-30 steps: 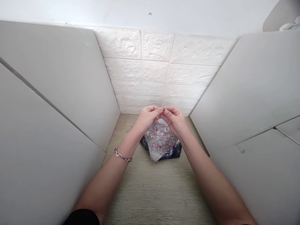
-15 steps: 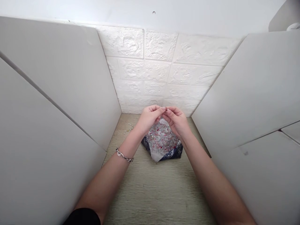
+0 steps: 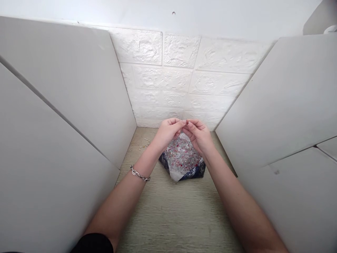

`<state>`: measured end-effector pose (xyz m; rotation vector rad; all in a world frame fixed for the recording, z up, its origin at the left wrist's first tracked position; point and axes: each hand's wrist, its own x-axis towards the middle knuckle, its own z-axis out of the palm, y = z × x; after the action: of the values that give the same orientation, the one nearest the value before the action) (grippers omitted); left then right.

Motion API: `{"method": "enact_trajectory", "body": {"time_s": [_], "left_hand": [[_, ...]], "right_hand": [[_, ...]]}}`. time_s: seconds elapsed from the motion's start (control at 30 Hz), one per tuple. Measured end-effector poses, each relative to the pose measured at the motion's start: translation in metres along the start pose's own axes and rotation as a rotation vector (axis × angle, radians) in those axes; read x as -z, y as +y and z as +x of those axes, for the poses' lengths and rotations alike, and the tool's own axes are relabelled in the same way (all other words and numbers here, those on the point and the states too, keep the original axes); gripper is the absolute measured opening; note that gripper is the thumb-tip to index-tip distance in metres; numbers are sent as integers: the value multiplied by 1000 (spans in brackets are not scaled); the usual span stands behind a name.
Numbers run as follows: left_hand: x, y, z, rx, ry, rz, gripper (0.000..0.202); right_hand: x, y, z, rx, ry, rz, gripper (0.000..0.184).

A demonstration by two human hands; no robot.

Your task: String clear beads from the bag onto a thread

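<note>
My left hand and my right hand meet fingertip to fingertip above a pile of small beads. Both are closed in a pinch. A tiny pale bead shows at the right fingertips. Whatever the left fingertips grip is too small to make out. Clear, pink and red beads fill a folded cloth with a dark blue and white pattern, which lies on the wooden surface below. My hands hide the far part of the pile.
A few pale and yellowish beads lie on the wooden surface, left of the cloth. White panels stand close on the left, and another white panel on the right. A white brick-patterned wall closes off the back.
My hands stay pinched together in the same place, with only a slight shift of the fingertips. The cloth and beads have not moved.
</note>
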<state>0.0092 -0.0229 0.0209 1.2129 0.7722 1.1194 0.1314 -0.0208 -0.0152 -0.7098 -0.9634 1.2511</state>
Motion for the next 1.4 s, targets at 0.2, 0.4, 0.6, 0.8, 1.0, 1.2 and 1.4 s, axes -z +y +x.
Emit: {"method": "enact_trajectory", "body": {"time_s": [0.2,0.4,0.6,0.8,1.0,1.2,1.4], "left_hand": [[0,-1,0,-2,5,19,27],[2,-2,1,-17,5,17,26],[2,-2,1,-32,20,23,26],[2,-2,1,-23,22,37,26],[5,-2,3,39,8,42,23],[16,-7,9,150,-40,-1,21],[15,-11,10,195,-80,-72,23]], "right_hand": [[-2,-1,0,16,-5,-43,26],[-3,-1,-1,-3,-5,-35,26],[-3,-1,-1,3,-5,-32,26],[-3,1,0,26,-21,-73,26],[-2,3,1,52,-51,-111,24],[-1,-3,-3,227,-53,-535,13],[2,-12,-7,484,-71,-1030,21]]}}
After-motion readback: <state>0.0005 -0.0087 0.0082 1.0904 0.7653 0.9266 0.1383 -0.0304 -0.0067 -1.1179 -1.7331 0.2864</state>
